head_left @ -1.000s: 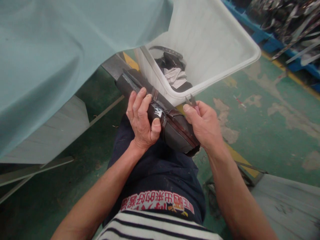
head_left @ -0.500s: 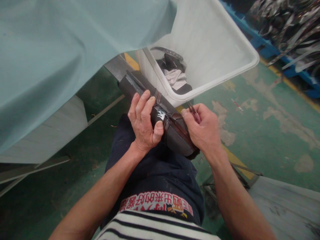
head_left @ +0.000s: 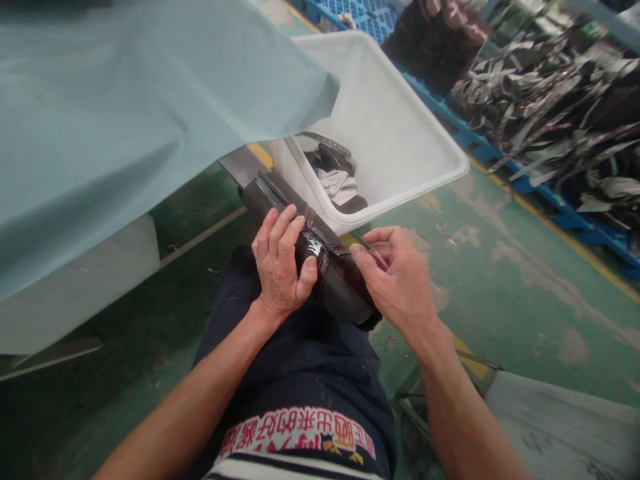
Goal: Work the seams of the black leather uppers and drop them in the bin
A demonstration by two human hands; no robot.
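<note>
A dark cylindrical roll [head_left: 340, 287] wrapped with brown straps and shiny tape lies across my lap. My left hand [head_left: 280, 267] is wrapped over its middle, fingers on top and thumb pressed on the near side. My right hand [head_left: 395, 277] is closed on small metal snips [head_left: 373, 252], with thumb and fingertips touching the strap where it crosses the roll. The snips' tips are partly hidden by my fingers.
A white plastic tub [head_left: 400, 133] with dark belts and pale scraps stands just beyond the roll. A table draped in pale blue cloth [head_left: 125, 113] overhangs on the left. Piles of belts [head_left: 550, 100] on blue pallets lie far right. Green floor surrounds my knees.
My right hand has slid left along the roll to the strap crossing and the snips have tilted down. The view has tipped up, showing more of the belt piles.
</note>
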